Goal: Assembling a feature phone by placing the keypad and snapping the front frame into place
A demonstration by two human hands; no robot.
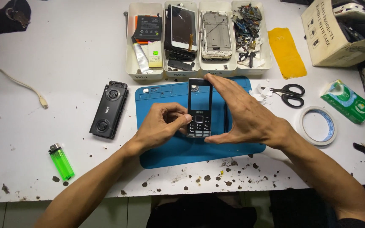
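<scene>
Phone front cover, a black keypad frame with an empty screen window, is held over the blue mat at frame centre; judging by the black back part lying apart at left, the phone is stripped and not reassembled. Its long axis runs top to bottom of the frame, keypad nearest the person. The right hand spans it end to end between thumb and fingertip, while the left hand pinches its lower left edge.

One view only, from the head. We look steeply down and forward over our own forearms onto the white table, from close range. The near table edge crosses low in frame; the row of white trays sits at the far top. With no second view, nothing overlaps.
</scene>
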